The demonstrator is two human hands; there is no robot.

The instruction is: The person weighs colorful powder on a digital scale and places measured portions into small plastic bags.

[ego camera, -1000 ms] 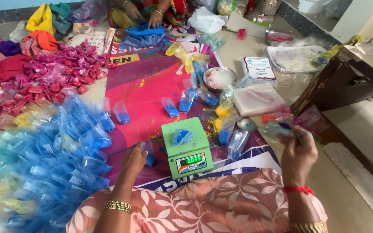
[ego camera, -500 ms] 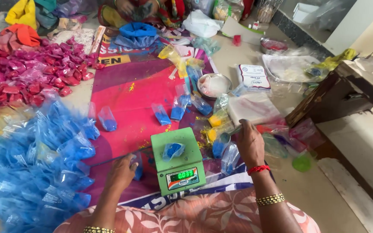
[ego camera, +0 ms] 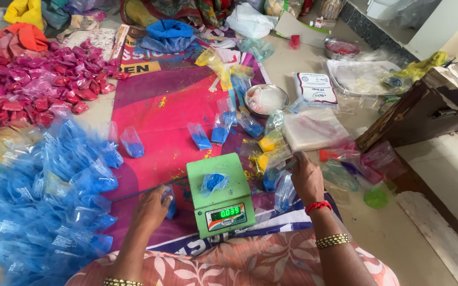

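Here each grip is closed: left hand (ego camera: 152,207) on a blue packet (ego camera: 170,207), right hand (ego camera: 306,180) on a spoon (ego camera: 287,165).

Right hand (ego camera: 306,180) now beside scale (ego camera: 220,195)

Left hand (ego camera: 152,207) low, palm down, fingers curled inward, knuckles toward camera; forearm runs up from bottom edge, gold bangle at wrist. Right hand (ego camera: 306,177) reaches forward, back of hand up, fingers bent downward, fingertips hidden. Red thread and gold bangle on right wrist. Hands well apart, forearms roughly parallel.
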